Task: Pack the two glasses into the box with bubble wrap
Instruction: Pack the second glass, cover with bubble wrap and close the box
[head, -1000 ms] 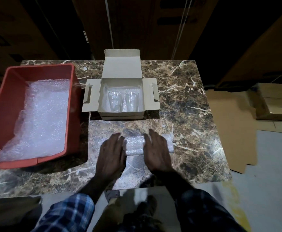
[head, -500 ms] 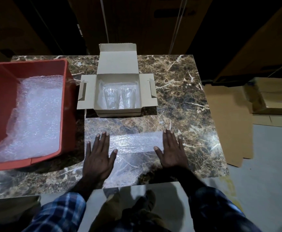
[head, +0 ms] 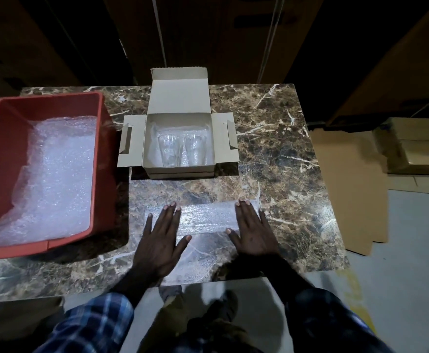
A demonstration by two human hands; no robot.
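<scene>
- An open cardboard box (head: 179, 171) sits at the middle of a brown marble table (head: 279, 154), its lid standing up at the far side and a flap spread flat to each side.
- Inside the box, 2 clear glasses lie side by side on bubble wrap: the left glass (head: 169, 152) and the right glass (head: 195, 150). Their long axes run from the far side toward the person, with the wider ends toward the far side.
- A red plastic bin (head: 99, 159) stands on the table just left of the box. It holds a crumpled heap of bubble wrap (head: 53, 174) covering most of its floor.
- On the table in front of the box lies a folded strip of bubble wrap (head: 207, 219), flat, with its long axis running left to right.
- The left hand (head: 161, 240) lies palm down on the left end of the strip, fingers straight and spread, gripping nothing.
- The right hand (head: 253, 230) lies palm down on the right end of the strip, fingers straight and together, thumb out, gripping nothing.
- More clear wrap spreads thinly on the table beneath and around the strip.
- Right of the table, flat cardboard sheets (head: 348, 187) lie on the floor, beside another cardboard carton (head: 417, 146).
- Blue checked sleeves (head: 94, 324) show at the bottom edge.
</scene>
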